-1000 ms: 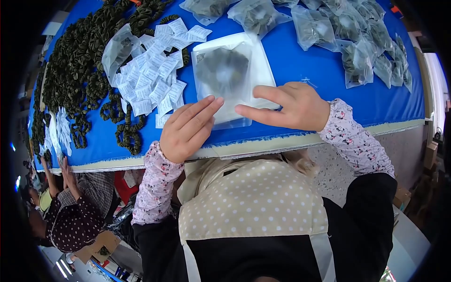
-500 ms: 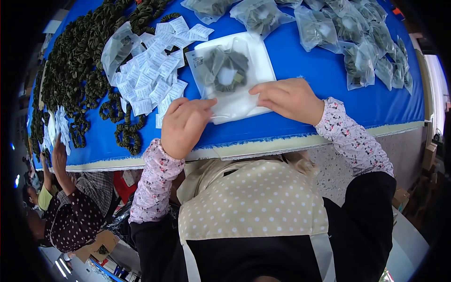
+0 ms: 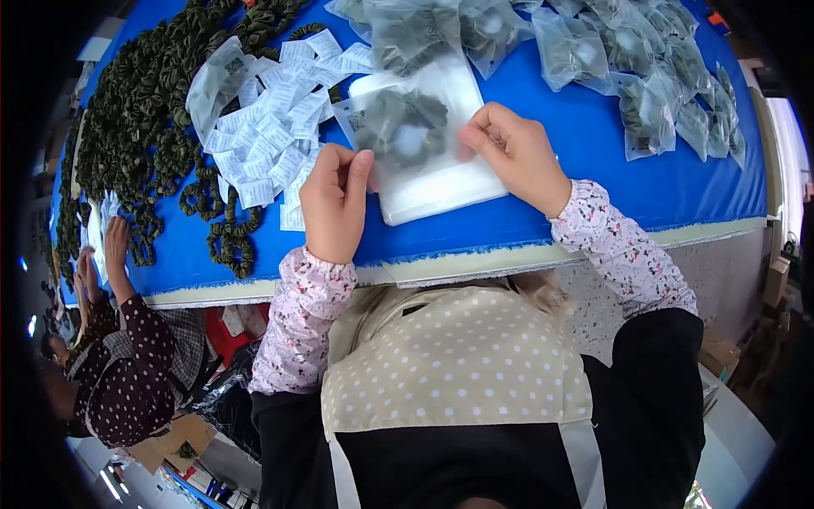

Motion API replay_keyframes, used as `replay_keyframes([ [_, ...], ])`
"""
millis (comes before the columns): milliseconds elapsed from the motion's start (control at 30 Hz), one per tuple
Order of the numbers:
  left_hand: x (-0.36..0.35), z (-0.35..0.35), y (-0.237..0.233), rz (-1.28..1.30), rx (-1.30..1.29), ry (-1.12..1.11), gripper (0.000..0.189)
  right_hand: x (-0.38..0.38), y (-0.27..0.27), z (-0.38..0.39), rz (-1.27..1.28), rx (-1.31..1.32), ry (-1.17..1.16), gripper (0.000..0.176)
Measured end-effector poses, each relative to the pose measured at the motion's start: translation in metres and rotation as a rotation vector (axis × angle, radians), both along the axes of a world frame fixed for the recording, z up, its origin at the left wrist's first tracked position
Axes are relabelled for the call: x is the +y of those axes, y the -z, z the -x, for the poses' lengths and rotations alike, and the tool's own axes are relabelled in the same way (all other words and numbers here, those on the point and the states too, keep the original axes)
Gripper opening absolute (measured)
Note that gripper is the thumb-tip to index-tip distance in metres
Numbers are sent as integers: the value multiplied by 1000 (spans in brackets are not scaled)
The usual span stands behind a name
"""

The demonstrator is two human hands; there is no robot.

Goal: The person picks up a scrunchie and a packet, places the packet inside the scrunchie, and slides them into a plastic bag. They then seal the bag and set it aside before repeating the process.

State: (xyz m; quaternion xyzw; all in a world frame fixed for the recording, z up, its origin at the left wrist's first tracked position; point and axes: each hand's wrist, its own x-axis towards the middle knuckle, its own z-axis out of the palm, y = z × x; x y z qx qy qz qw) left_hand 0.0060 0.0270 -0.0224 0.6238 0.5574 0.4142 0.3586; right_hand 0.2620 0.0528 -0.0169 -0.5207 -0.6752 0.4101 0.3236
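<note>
A frosted plastic bag (image 3: 360, 127) with a dark green scrunchie (image 3: 403, 110) inside is held up over a stack of clear plastic bags (image 3: 441, 197) on the blue tabletop. My left hand (image 3: 337, 199) is closed, thumb and fingers pinching the bag's lower left side. On the opposite side, my right hand (image 3: 519, 157) pinches the bag's edge between thumb and fingers. Part of the bag's lower edge is see-through and hard to make out.
Small printed white packets (image 3: 267, 140) lie piled left of the bag stack. Beyond them spreads a heap of dark green scrunchies (image 3: 144, 110). Filled bags (image 3: 577, 55) cover the back and right of the table. At the far left another person's hand (image 3: 116, 242) handles white pieces.
Both hands have shifted from lying on the bag's lower edge to gripping its sides. The bag is lifted slightly, and the stack beneath has shifted. The other person's hands have moved.
</note>
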Motion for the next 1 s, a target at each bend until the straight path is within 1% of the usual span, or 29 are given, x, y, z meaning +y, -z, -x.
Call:
replay_keyframes([
  [100,4,-5,-4,55,149,-40,12,4,2,7,13,-39,56,11],
  [133,6,-9,-2,53,150,-41,12,4,3,10,10,-38,56,11],
  [267,13,-24,9,-402,525,-183,22,9,5,25,-238,-389,176,19],
  [300,13,-25,9,-407,532,-190,22,11,6,29,-245,-382,171,19],
  [433,12,-36,9,-289,580,-220,38,15,10,32,-413,-437,272,25],
  [467,12,-36,10,-291,582,-223,38,15,9,32,-416,-434,270,25],
  [600,14,-37,12,-346,589,-224,46,16,-2,27,-151,-316,156,21],
  [633,15,-35,11,-351,590,-227,46,16,-5,25,-158,-314,156,21],
  [767,17,-23,9,-195,358,-121,51,13,-11,20,95,140,71,12],
  [800,16,-21,8,-196,357,-125,51,11,-13,20,93,140,67,12],
  [933,16,-13,-10,17,99,-69,44,4,-22,20,92,431,82,7],
  [967,15,-12,-17,17,100,-76,44,2,-26,18,93,431,76,7],
  [1000,13,-13,-26,110,-126,-80,41,1,-32,14,132,455,73,7],
])
